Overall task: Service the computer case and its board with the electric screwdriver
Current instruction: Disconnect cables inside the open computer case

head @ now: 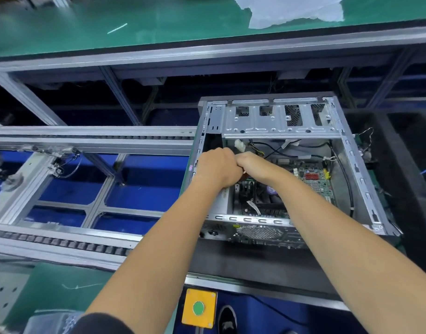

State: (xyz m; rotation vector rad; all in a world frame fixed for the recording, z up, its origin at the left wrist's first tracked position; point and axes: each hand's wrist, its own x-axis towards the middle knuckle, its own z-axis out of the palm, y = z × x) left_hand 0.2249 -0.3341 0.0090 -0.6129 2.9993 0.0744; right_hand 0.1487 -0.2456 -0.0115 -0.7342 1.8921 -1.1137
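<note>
The open computer case lies on its side on a black pad, with the green board inside. My left hand and my right hand are together inside the case, near its left wall and above the board. I see both from the back, knuckles touching and fingers curled down. They grip a part of which only a copper-coloured bit shows between them. No electric screwdriver is in view.
A drive cage spans the far side of the case, with loose cables and a white connector under it. A conveyor frame runs to the left. A yellow box with a green button sits at the near edge. White plastic wrap lies on the far green bench.
</note>
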